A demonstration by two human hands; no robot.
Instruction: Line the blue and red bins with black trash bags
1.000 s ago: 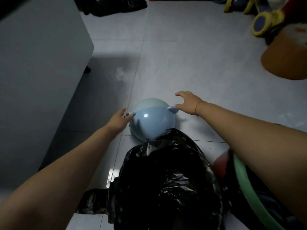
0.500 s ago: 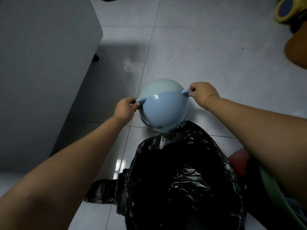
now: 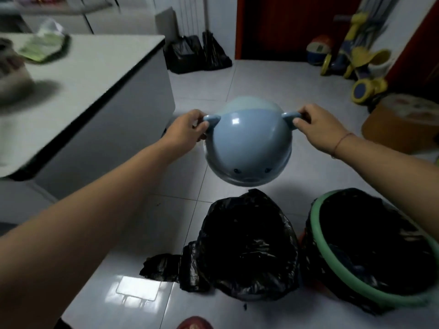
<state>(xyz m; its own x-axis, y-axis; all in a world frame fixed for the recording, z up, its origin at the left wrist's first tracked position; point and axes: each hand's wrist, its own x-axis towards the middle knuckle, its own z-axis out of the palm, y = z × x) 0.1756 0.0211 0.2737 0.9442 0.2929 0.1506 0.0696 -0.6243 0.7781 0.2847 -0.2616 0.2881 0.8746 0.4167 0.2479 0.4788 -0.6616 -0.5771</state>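
Bag-draped bin [image 3: 249, 252] hidden; hands grip blue lid [image 3: 248, 148].

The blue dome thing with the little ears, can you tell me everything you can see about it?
The blue dome lid looks like smooth, shiny plastic with a paler blue band at its far edge. It has two stubby ears at the sides and a little animal face, two eyes and a snout, near the edge closest to the camera. It is held up in the air, tilted, above the tiled floor. The left hand pinches one ear and the right hand pinches the other. Nothing else touches it.
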